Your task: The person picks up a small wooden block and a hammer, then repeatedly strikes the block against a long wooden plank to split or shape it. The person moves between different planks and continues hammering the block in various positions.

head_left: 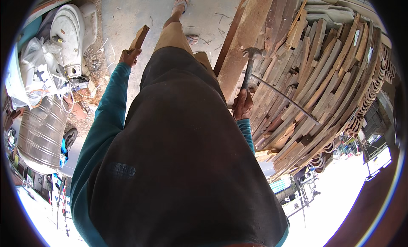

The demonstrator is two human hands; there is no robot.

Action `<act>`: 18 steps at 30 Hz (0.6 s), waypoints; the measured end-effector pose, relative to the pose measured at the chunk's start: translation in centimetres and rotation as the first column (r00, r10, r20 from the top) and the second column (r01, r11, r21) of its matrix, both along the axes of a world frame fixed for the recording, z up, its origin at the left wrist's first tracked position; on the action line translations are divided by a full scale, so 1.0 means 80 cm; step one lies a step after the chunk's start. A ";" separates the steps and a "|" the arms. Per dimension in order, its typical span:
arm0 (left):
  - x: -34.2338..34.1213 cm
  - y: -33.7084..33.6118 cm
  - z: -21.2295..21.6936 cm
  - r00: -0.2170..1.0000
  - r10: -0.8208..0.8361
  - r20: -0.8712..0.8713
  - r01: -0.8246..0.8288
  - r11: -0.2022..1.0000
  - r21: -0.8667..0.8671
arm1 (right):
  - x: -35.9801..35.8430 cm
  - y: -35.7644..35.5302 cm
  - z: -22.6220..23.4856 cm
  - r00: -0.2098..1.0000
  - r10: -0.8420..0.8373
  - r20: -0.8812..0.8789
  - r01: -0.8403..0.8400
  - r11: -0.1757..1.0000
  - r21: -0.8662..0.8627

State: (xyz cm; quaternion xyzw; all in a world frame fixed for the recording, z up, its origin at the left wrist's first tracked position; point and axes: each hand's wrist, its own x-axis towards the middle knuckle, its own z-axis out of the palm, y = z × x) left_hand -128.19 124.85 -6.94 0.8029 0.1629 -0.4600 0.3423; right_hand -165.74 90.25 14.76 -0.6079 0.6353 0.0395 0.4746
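My left hand (129, 57) is closed around a short brown wooden block (139, 38), held out over the concrete ground at the far left of my legs. In my right hand (242, 104) is a claw hammer (248, 70), gripped by its handle with the metal head pointing away from me. The hammer hangs beside a thick wooden beam (239, 49) and the stack of timber on my right. Block and hammer are well apart, one on each side of my body.
A large stack of weathered timber strips (316, 75) fills the right side, with a thin metal rod (293, 103) across it. To the left are a white ceramic toilet (70, 34), plastic bags (42, 62) and a ribbed metal drum (42, 132). Bits of debris dot the concrete (127, 13).
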 end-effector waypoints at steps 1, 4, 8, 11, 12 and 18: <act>-0.009 0.004 -0.007 0.999 0.033 -0.026 -0.033 0.999 -0.006 | 0.022 -0.005 0.007 0.999 -0.032 0.040 0.032 0.999 0.003; -0.005 0.019 -0.041 0.985 -0.161 -0.064 0.169 0.974 0.153 | 0.093 -0.042 0.007 0.978 -0.056 0.199 0.075 0.993 -0.090; 0.005 0.011 -0.025 0.952 -0.297 -0.078 0.302 0.951 0.069 | 0.089 -0.063 -0.034 0.995 0.080 0.067 -0.059 0.958 -0.280; 0.004 0.000 -0.019 0.979 -0.204 -0.014 0.205 0.977 0.058 | -0.008 -0.038 -0.086 0.965 0.205 -0.163 -0.248 0.917 -0.313; 0.000 -0.002 -0.017 0.987 -0.161 -0.015 0.161 0.986 0.033 | -0.044 -0.030 -0.093 0.978 0.170 -0.119 -0.195 0.948 -0.253; -0.012 0.011 -0.034 0.989 -0.138 -0.059 0.144 0.983 0.111 | 0.081 -0.059 0.004 0.984 -0.034 0.173 0.067 0.980 -0.188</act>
